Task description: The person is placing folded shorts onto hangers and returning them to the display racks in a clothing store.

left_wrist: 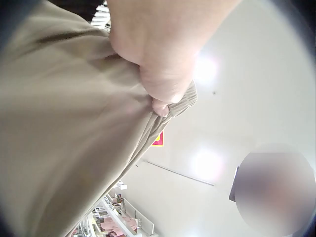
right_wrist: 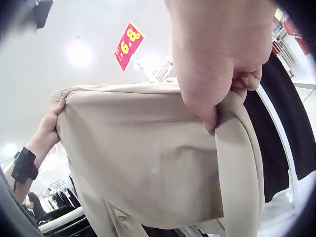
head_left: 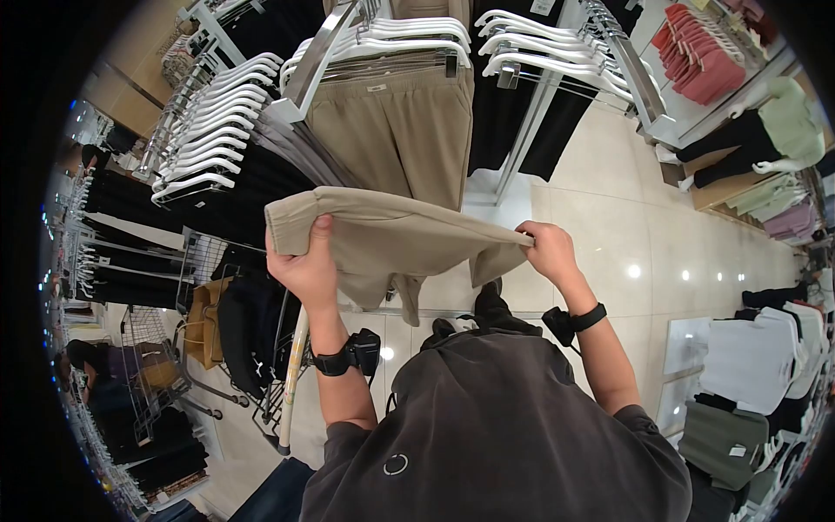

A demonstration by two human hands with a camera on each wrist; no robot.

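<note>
A pair of beige trousers point(head_left: 391, 239) is stretched out flat between both hands, in front of a clothes rack. My left hand point(head_left: 306, 261) grips the ribbed waistband end point(left_wrist: 177, 101), thumb on top. My right hand point(head_left: 546, 248) pinches the other end of the fabric point(right_wrist: 148, 158) in a closed fist. In the right wrist view the garment hangs down below the fist point(right_wrist: 217, 64), and the left hand point(right_wrist: 49, 123) shows at its far corner.
More beige trousers point(head_left: 400, 130) hang on white hangers point(head_left: 409, 39) straight ahead, black garments point(head_left: 513, 113) beside them. A wire cart point(head_left: 226, 322) with bags stands at the left. Folded clothes point(head_left: 765, 348) lie at the right, and the tiled floor point(head_left: 644, 235) runs ahead to the right.
</note>
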